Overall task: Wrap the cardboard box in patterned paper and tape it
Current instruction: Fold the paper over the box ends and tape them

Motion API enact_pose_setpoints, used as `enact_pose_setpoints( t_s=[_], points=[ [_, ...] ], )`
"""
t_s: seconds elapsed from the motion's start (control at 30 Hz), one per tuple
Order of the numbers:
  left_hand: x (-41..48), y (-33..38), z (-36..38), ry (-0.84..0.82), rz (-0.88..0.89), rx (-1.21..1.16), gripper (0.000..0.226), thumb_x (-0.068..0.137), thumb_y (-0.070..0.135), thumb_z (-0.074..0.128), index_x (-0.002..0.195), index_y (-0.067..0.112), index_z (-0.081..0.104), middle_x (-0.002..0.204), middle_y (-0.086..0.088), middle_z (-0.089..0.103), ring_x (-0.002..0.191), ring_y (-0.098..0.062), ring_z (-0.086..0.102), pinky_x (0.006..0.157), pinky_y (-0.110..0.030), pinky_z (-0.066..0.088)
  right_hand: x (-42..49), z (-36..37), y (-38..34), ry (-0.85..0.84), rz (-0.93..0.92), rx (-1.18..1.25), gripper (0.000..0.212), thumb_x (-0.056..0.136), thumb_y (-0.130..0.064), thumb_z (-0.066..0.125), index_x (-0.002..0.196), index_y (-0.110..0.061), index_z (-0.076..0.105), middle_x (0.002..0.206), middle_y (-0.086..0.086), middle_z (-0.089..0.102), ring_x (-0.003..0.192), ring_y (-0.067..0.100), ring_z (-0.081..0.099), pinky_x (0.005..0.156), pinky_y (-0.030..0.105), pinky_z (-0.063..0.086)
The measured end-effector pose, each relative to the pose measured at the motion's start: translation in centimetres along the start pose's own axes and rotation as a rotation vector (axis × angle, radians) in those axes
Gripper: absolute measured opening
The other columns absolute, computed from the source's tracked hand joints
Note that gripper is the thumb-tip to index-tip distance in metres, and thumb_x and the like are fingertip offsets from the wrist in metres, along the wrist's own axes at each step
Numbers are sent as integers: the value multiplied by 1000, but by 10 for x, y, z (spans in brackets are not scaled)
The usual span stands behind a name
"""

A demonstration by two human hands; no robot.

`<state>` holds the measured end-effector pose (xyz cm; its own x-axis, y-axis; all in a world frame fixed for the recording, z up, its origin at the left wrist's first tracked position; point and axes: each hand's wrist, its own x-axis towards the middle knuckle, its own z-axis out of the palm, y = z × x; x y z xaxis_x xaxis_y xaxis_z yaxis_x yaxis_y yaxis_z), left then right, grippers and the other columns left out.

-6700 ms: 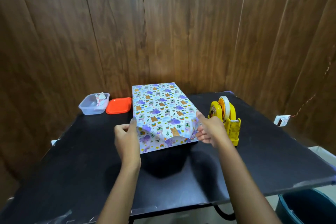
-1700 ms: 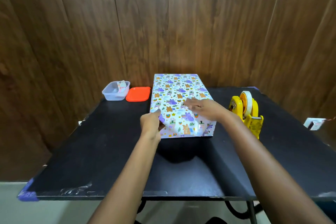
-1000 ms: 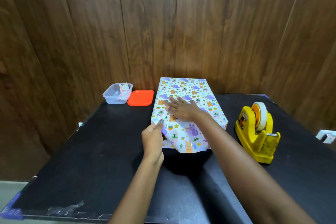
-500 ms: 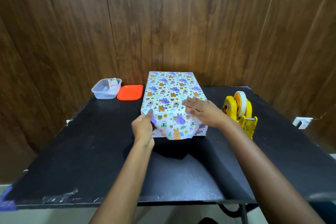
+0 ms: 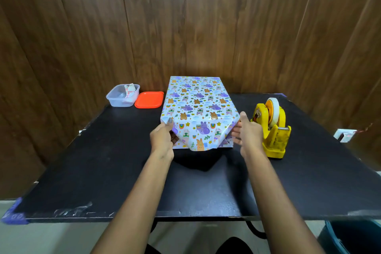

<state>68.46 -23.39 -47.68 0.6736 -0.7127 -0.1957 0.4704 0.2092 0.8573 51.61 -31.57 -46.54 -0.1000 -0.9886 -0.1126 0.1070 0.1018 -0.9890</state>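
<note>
On the black table (image 5: 99, 171) the box (image 5: 198, 99) lies lengthwise toward 12 o'clock. Its top is covered in patterned paper (image 5: 201, 136), whose near flap hangs untaped over the 6 o'clock end. The yellow tape dispenser (image 5: 272, 130) stands just beside it at 3 o'clock. The left hand (image 5: 162, 140) pinches the paper at the near left corner, thumb on top. The right hand (image 5: 248, 134) presses the right side fold with straight fingers (image 5: 235, 136). Uneven pushes could crease the flap, and releasing to fetch tape could let the folds spring open. Half a second earlier the right hand lay flat on the box top.
</note>
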Motion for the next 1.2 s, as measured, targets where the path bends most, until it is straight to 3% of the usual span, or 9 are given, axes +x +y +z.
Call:
enact_pose_setpoints(
  t_s=[0.07, 0.2, 0.43, 0.67, 0.77, 0.83, 0.93, 1.03, 1.2],
  points=[
    [1, 0, 0, 4, -1, 0, 16, 91, 8, 57, 107, 4, 61, 87, -9, 65, 74, -19, 61, 73, -33, 51, -3, 2, -6, -167, 189, 111, 33, 97, -32, 49, 79, -6, 58, 71, 5, 64, 58, 15, 60, 50, 24, 49],
    [5, 0, -2, 1, 25, 21, 17, 92, 8, 56, 106, 2, 61, 87, -8, 65, 75, -19, 61, 70, -31, 49, -1, 1, -4, -241, 137, 211, 23, 98, -21, 50, 79, -9, 59, 58, 0, 67, 45, 7, 63, 39, 16, 47],
    [4, -3, -1, -12, 73, 49, 17, 93, 10, 55, 77, 9, 57, 85, -7, 65, 75, -17, 63, 65, -27, 53, 8, -2, 6, -256, -17, 185, 25, 94, -17, 56, 71, -7, 57, 57, -1, 67, 55, 14, 63, 46, 20, 52],
    [-2, -10, 1, -58, 109, 21, 11, 94, 6, 53, 90, 11, 62, 94, -4, 67, 82, -15, 65, 71, -27, 54, 12, -4, 14, -402, -38, 95, 17, 90, -20, 62, 80, -7, 63, 67, -1, 72, 61, 16, 69, 52, 25, 55],
    [0, -18, -4, -53, 178, 81, 19, 90, -5, 53, 80, 11, 55, 82, -5, 64, 73, -16, 62, 65, -26, 53, 12, -4, 20, -483, -10, 36, 13, 88, -13, 63, 95, -3, 65, 70, 0, 73, 60, 15, 70, 51, 26, 54],
    [0, -24, -8, 19, 230, 121, 25, 88, -9, 54, 72, 10, 50, 75, -7, 60, 64, -15, 60, 56, -21, 53, 16, -7, 22, -488, -29, 6, 10, 89, -10, 62, 95, -3, 65, 68, -1, 73, 60, 14, 70, 52, 25, 55],
    [2, -34, -18, 66, 272, 86, 25, 88, -14, 48, 76, 7, 54, 77, -12, 61, 59, -12, 64, 61, -22, 56, 21, -11, 23, -503, -75, -16, 7, 90, -7, 59, 88, -7, 66, 67, -3, 73, 60, 11, 70, 53, 22, 55],
    [-5, -39, -18, -47, 267, -5, 17, 89, -9, 49, 85, 6, 57, 79, -8, 66, 64, -9, 66, 69, -23, 55, 25, -10, 25, -495, -108, -22, 9, 90, -7, 60, 87, -12, 67, 69, -5, 73, 60, 10, 69, 56, 21, 56],
    [-14, -30, 3, -105, 213, -150, 19, 92, 10, 45, 79, 11, 59, 63, 4, 65, 59, -8, 59, 66, -27, 46, 25, -9, 29, -484, -126, -18, 10, 90, -8, 60, 86, -13, 67, 66, -4, 72, 56, 10, 67, 51, 21, 54]
  ],
)
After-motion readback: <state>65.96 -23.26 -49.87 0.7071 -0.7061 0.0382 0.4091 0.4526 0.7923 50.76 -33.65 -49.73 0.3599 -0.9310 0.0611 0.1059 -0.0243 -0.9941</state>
